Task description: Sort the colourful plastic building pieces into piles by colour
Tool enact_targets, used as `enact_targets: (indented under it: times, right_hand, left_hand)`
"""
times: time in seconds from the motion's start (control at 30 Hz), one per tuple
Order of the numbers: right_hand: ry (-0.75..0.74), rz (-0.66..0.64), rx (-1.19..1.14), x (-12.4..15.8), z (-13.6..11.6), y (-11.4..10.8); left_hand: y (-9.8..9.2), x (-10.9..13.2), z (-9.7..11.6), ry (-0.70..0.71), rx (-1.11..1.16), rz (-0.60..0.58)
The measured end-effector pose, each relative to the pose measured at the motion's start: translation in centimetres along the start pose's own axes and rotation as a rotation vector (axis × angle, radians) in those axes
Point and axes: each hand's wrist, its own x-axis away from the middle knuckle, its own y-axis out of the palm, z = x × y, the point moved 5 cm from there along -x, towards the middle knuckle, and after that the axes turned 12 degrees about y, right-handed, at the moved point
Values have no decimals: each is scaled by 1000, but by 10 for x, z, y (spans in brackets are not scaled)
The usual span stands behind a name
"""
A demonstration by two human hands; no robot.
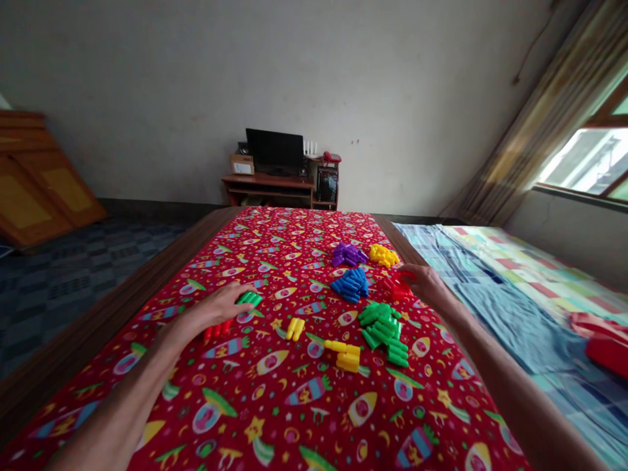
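My left hand [223, 304] lies on the red rocket-print cloth [275, 399], its fingers over a small green block piece [249, 299], with red pieces [217, 330] under the palm's near edge. My right hand [424, 282] reaches into a pile of red blocks [397, 290], fingers curled around some of them. Between the hands sit a green pile [383, 330], a blue pile [350, 284], a purple pile [347, 254] and a yellow pile [383, 255]. Loose yellow pieces [296, 328] and a yellow built piece [345, 355] lie in front.
The cloth covers a wooden table [98, 327]. A bed with a checked sheet [515, 294] adjoins the right side, with a red thing [606, 347] on it. A desk with a monitor [275, 152] stands at the far wall; a wooden cabinet [34, 183] at left; a curtained window [583, 163] at right.
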Motion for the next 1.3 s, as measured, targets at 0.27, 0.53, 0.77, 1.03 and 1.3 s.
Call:
enact_targets:
  times: [0.27,0.53,0.77,1.03,1.3]
  right_hand:
    - [-6,12,-64,38,37,17]
    - [66,36,-69,41,55,17]
    - [239,186,-146,10,76,15]
    - [336,73,-164,-1,78,30]
    - [367,201,-222,-7,60,8]
  left_hand:
    - [-8,1,15,-16,-37,-31]
    - [-11,3,20,-17,-41,-33]
    - [-9,2,18,-21,-38,-27]
    - [-6,4,10,21,-7,-17]
    - [-12,3,14,9,32,-18]
